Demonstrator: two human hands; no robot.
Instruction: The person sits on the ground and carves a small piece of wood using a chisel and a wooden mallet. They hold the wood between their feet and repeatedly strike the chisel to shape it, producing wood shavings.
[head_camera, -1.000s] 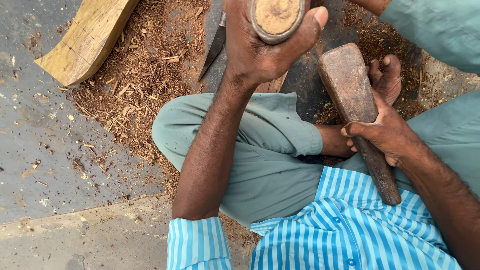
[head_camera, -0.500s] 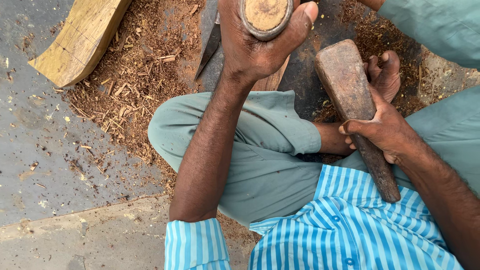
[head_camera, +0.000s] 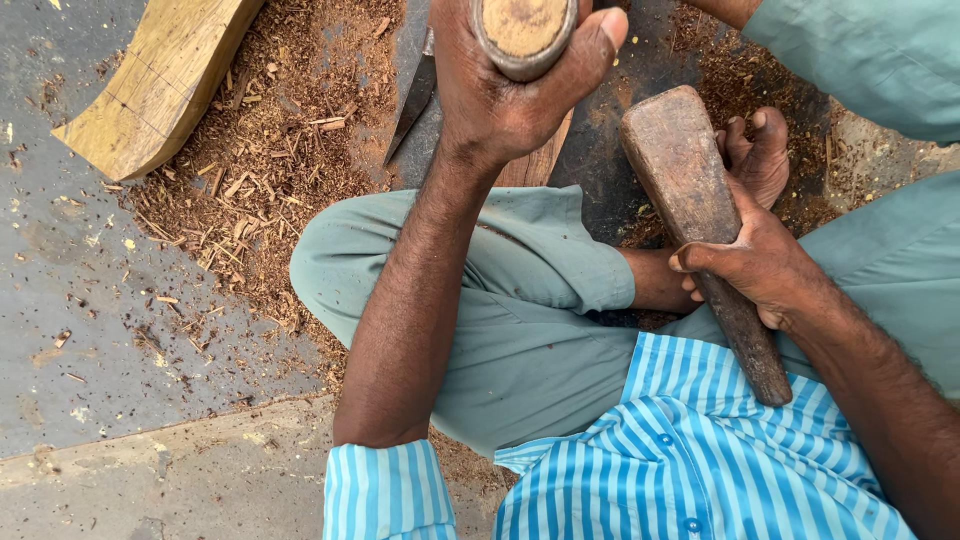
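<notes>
item: striped blue shirt (head_camera: 640, 460), nearest the camera, over folded legs in grey-green trousers (head_camera: 520, 300). right hand (head_camera: 755, 265) gripped a wooden mallet (head_camera: 690, 190) at mid-handle, head raised clear of the work. left hand (head_camera: 500, 90) wrapped round a round-topped chisel handle (head_camera: 523, 28), held upright; dark blade (head_camera: 415, 95) just beside it, over wood chips (head_camera: 270, 160) on the floor. curved wooden block (head_camera: 160, 80) farthest left. step judged: chiselling, between blows; next called for a square strike on the handle top.
</notes>
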